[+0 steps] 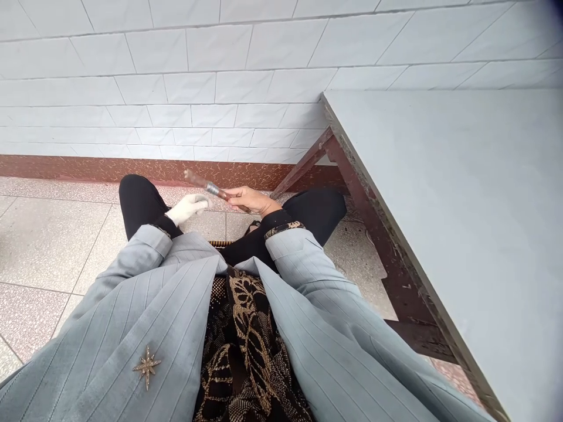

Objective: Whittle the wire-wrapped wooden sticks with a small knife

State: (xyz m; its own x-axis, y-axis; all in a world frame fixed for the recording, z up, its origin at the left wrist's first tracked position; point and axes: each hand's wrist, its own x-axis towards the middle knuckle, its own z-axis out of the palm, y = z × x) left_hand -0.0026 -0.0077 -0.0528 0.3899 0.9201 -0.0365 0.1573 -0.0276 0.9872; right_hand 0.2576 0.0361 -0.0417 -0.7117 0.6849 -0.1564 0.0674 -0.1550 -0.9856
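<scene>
My right hand (253,200), bare, grips a slim brown rod-like tool (200,183) with a metal collar near its middle. Its far end points up and to the left, over the floor. My left hand (187,208) wears a white glove, its fingers bunched together just below the metal collar. I cannot tell whether the glove touches the tool. Both hands sit above my black-trousered knees (141,202), and the grey pinstriped jacket sleeves (303,264) reach toward them.
To my right stands a table with a pale grey top (444,234) and dark reddish-brown wooden legs (365,234). White wall tiles (189,99) rise ahead above a reddish-brown skirting band (132,170). Speckled floor tiles (48,240) lie below.
</scene>
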